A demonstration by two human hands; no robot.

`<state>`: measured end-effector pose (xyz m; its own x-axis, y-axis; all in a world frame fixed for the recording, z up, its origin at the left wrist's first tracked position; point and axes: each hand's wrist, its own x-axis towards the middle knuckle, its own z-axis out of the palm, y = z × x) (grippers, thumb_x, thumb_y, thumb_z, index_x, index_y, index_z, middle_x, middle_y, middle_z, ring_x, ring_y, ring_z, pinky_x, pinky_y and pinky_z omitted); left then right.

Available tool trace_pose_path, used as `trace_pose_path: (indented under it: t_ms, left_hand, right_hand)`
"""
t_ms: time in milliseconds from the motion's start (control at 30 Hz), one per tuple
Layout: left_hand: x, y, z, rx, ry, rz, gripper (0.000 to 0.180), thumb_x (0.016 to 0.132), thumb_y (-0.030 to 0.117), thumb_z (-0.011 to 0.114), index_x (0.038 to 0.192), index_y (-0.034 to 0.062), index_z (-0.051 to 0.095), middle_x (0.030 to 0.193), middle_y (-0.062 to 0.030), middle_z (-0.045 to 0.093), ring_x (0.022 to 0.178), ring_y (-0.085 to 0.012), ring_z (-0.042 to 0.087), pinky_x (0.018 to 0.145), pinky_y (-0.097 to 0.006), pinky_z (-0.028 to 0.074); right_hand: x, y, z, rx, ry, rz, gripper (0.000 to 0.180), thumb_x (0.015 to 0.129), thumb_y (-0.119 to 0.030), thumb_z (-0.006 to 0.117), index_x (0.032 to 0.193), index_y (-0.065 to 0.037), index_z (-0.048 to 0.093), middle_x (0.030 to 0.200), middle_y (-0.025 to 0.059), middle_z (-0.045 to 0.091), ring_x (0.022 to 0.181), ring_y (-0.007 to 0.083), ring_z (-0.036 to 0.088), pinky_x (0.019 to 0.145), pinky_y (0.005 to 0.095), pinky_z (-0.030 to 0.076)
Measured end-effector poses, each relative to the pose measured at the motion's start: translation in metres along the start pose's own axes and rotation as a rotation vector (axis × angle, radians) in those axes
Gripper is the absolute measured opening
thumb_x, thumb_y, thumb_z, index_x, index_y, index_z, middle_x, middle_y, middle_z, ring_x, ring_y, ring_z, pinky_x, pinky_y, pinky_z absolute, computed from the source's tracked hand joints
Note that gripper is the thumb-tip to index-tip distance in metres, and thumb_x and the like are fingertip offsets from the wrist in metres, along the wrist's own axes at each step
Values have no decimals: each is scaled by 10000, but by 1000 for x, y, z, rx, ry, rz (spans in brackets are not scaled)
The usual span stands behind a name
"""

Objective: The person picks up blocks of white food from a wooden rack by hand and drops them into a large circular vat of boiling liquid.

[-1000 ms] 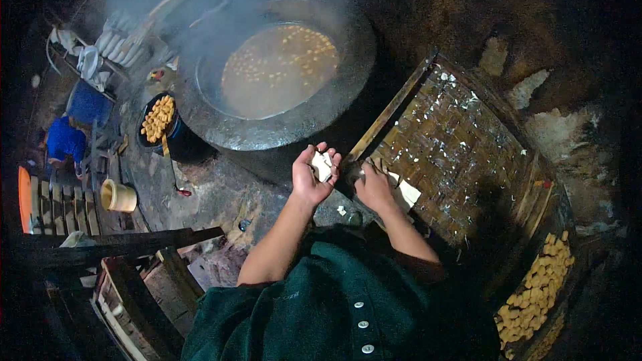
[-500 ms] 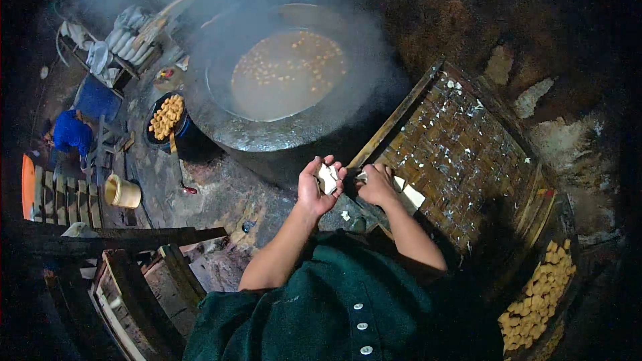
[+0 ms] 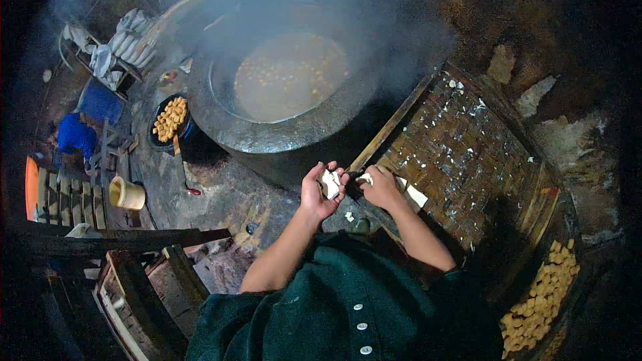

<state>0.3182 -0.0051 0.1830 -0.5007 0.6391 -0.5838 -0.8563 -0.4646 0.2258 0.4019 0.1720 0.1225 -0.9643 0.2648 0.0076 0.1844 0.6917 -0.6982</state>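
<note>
My left hand point(image 3: 311, 199) is turned palm up, its fingers curled around several white tofu pieces point(image 3: 330, 184). Close to its right, my right hand point(image 3: 382, 188) is bent over the near left corner of a wooden-framed woven bamboo tray point(image 3: 461, 167). A white tofu piece point(image 3: 365, 178) shows at its fingertips, partly hidden by the fingers. White tofu slabs point(image 3: 416, 196) lie on the tray beside the right wrist, and small white crumbs are scattered over the weave. Beyond both hands stands a large round vat point(image 3: 267, 142) of steaming liquid with small golden pieces afloat.
Left of the vat is a dark bucket of golden fried pieces point(image 3: 171, 120) with a long-handled ladle. A cream bucket point(image 3: 127, 194) and wooden racks point(image 3: 144, 294) stand at left. More golden pieces point(image 3: 542, 301) lie at lower right. A person in blue point(image 3: 75, 135) is far left.
The view has shifted slightly. Steam has thickened and spread right over the vat. Both hands keep nearly the same pose, the left still around the tofu pieces.
</note>
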Motion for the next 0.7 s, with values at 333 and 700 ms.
trace_pose_path:
  t_ms: [333, 700]
  left_hand:
    - [7, -12, 3, 57, -92, -43, 316, 972, 378, 401, 998, 111, 568, 935, -73, 650, 850, -237, 659, 642, -342, 560]
    - [6, -62, 55, 163, -119, -306, 428, 937, 477, 446, 1112, 104, 560, 1002, -60, 622, 920, -233, 629, 807, -432, 534]
  right_hand:
    - [-12, -4, -17, 51, -54, 58, 245, 805, -210, 667, 888, -13, 548, 807, 249, 630, 802, 455, 615, 684, 505, 481]
    - [-22, -49, -73, 466, 221, -158, 168, 772, -75, 610, 931, -20, 603, 862, 119, 619, 797, 214, 625, 719, 328, 505]
